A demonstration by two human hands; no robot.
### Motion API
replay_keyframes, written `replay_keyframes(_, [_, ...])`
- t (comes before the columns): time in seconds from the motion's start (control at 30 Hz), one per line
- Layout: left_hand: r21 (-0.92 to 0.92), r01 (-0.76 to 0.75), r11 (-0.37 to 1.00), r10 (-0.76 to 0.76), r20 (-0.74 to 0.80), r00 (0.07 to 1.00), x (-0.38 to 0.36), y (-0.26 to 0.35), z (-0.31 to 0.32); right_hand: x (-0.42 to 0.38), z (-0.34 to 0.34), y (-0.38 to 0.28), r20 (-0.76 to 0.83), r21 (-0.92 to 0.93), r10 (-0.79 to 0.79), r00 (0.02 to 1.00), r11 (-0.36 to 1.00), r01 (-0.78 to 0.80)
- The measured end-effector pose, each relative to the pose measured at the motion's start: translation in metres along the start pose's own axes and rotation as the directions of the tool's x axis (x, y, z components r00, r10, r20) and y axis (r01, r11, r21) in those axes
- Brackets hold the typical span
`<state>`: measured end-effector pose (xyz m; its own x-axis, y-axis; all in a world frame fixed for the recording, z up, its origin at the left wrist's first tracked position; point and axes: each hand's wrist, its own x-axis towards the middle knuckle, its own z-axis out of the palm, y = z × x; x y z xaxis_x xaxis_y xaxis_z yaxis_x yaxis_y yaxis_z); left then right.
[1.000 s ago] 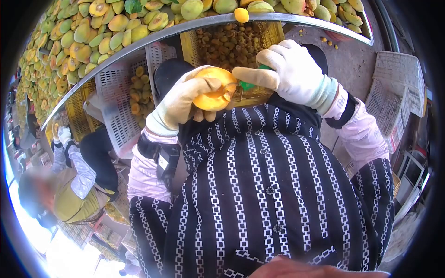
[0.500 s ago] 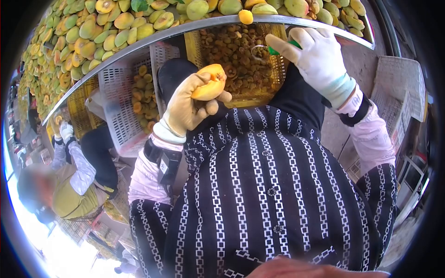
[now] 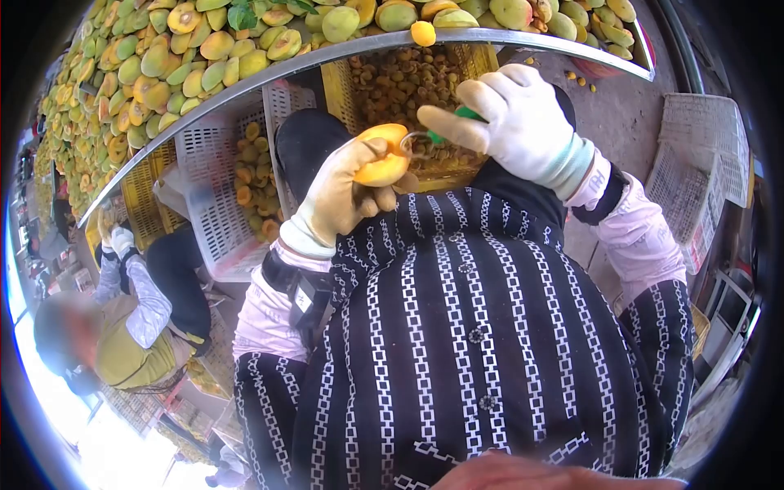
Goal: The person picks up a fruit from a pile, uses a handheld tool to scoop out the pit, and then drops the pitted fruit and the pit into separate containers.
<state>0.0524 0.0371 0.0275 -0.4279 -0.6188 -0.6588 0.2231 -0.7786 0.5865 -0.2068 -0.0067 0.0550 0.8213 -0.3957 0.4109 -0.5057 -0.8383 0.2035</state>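
Just in front of the striped shirt (image 3: pixel 465 327), cupped in the curled, gloved left hand (image 3: pixel 347 186): 1 orange fruit (image 3: pixel 384 171), rounded and smooth-fleshed, gaping toward the right. Close beside it, gripped in the right hand (image 3: pixel 523 122): green-handled tool (image 3: pixel 469 113) with a thin, curved loop at the fruit's edge; touching or just short, hard to tell. Brought back in from well apart, out over the yellow basket (image 3: pixel 336 88) 0.5 s ago; so, by the look of it, work on this same fruit not yet finished. Lower down, beyond the hands: slotted plastic walls of that basket around small, brown, rough-looking pieces (image 3: pixel 384 94). To the left, white latticed basket (image 3: pixel 214 188) with orange-brown chunks (image 3: pixel 255 175) inside. Farther out, metal-rimmed surface (image 3: pixel 327 54) heaped with matte green-and-orange fruits (image 3: pixel 155 61), plus 1 small yellow ball (image 3: pixel 423 33) at the rim. Farthest, at left, seated co-worker (image 3: pixel 135 347) in olive.
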Motion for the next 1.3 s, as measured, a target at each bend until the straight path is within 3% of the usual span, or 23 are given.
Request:
replay_keyframes(0.03, [-0.128,0.041,0.991,-0.041,0.006,0.999,0.001,-0.003,-0.004,-0.002,0.002,0.004,-0.041,-0.028,0.012,0.999,1.0,-0.013])
replay_keyframes(0.13, [-0.136,0.076,0.988,-0.081,-0.033,0.996,-0.005,-0.005,-0.008,-0.016,-0.004,0.03,0.039,-0.144,0.195,0.98,0.972,-0.188])
replay_keyframes(0.27, [-0.036,-0.014,0.999,0.013,-0.048,0.999,-0.002,-0.002,0.003,-0.012,-0.009,0.008,-0.009,-0.014,0.123,0.992,0.992,-0.123])
replay_keyframes(0.33, [0.201,-0.082,0.976,0.087,-0.02,0.996,-0.004,0.004,0.014,-0.003,-0.01,-0.002,0.023,0.041,0.074,0.997,0.996,-0.075])
replay_keyframes(0.47, [0.246,-0.061,0.967,0.069,-0.027,0.997,-0.006,0.007,0.022,-0.005,-0.005,-0.002,0.094,0.099,0.03,0.995,0.994,-0.04])
replay_keyframes(0.57, [0.27,-0.086,0.959,0.104,-0.055,0.993,-0.005,0.005,0.023,-0.012,0.002,-0.002,0.051,0.097,0.038,0.998,0.994,-0.043])
replay_keyframes(0.6, [0.193,-0.072,0.979,0.078,-0.022,0.997,-0.003,0.003,0.018,-0.015,0.003,0.0,0.052,0.097,0.039,0.998,0.994,-0.044])
replay_keyframes(0.67, [0.114,-0.057,0.992,0.056,0.008,0.998,-0.002,-0.002,0.007,-0.021,0.007,0.006,-0.099,-0.058,0.051,0.994,0.997,-0.057])
replay_keyframes(0.73, [-0.158,-0.014,0.987,0.023,0.055,0.998,-0.003,-0.006,-0.005,-0.037,0.007,0.021,-0.014,-0.121,0.15,0.989,0.981,-0.151])
replay_keyframes(0.83, [-0.109,-0.052,0.993,0.056,0.035,0.998,0.001,-0.008,-0.006,-0.043,0.0,0.024,0.063,-0.07,0.227,0.972,0.972,-0.223])
replay_keyframes(0.87, [-0.105,-0.05,0.993,0.054,0.04,0.998,0.003,-0.008,-0.001,-0.038,0.002,0.017,0.136,0.176,0.33,0.934,0.92,-0.35])
replay_keyframes(0.9, [-0.042,-0.151,0.988,0.151,0.007,0.989,0.004,-0.009,0.005,-0.033,0.004,0.008,0.231,0.398,0.406,0.884,0.79,-0.467])
replay_keyframes(0.93, [0.022,-0.249,0.968,0.25,-0.021,0.968,0.006,-0.01,0.01,-0.029,0.009,-0.007,0.246,0.613,0.533,0.81,0.562,-0.556])
replay_keyframes(0.97, [0.02,-0.251,0.968,0.251,-0.018,0.968,0.007,-0.01,0.012,-0.023,0.012,-0.015,0.407,0.752,0.558,0.723,0.244,-0.612])
replay_keyframes(1.0, [-0.1,-0.273,0.957,0.276,0.018,0.961,0.009,-0.01,0.013,-0.014,0.007,-0.022,0.624,0.742,0.515,0.587,-0.155,-0.652])
replay_keyframes(1.03, [-0.22,-0.288,0.932,0.306,0.049,0.951,0.01,-0.011,0.014,-0.004,0.003,-0.029,0.803,0.596,0.374,0.464,-0.525,-0.607])
replay_keyframes(1.1, [-0.297,-0.292,0.909,0.331,0.087,0.94,0.011,-0.014,0.013,0.01,0.009,-0.039,0.816,0.567,0.344,0.465,-0.632,-0.528])
replay_keyframes(1.23, [-0.449,-0.302,0.841,0.352,0.03,0.935,0.002,-0.018,0.002,0.012,0.017,-0.035,0.813,0.556,0.282,0.509,-0.636,-0.536])
replay_keyframes(1.3, [-0.391,-0.401,0.829,0.406,-0.072,0.911,-0.011,-0.017,-0.016,0.007,0.013,-0.03,0.833,0.553,0.347,0.432,-0.565,-0.612])
